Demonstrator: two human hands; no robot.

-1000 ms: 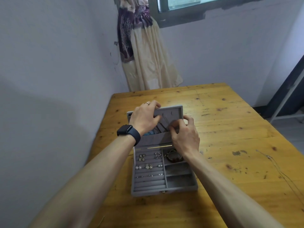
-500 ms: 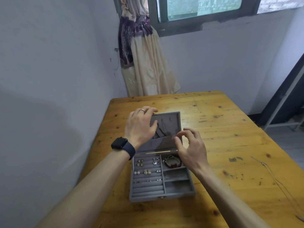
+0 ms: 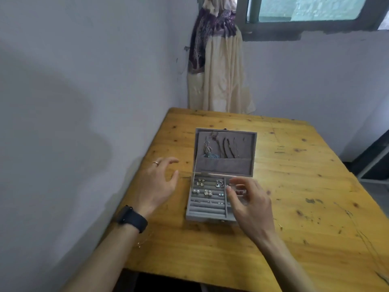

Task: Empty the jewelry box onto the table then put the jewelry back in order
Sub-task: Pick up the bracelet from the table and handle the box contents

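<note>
Grey jewelry box (image 3: pixel 208 210), one, open; two hands: left hand (image 3: pixel 159 185) spread, right hand (image 3: pixel 252 205) curled, hold unclear.

Both forearms reach forward; the left hand (image 3: pixel 160 184) hovers with fingers loosely spread, the right hand (image 3: pixel 251 204) curves its fingers downward, loosely curled

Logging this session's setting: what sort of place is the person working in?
Probably a plain room in a home, not a workshop: a worn wooden table set in a corner, a tied-back curtain beside a window, and bare painted walls.
</note>
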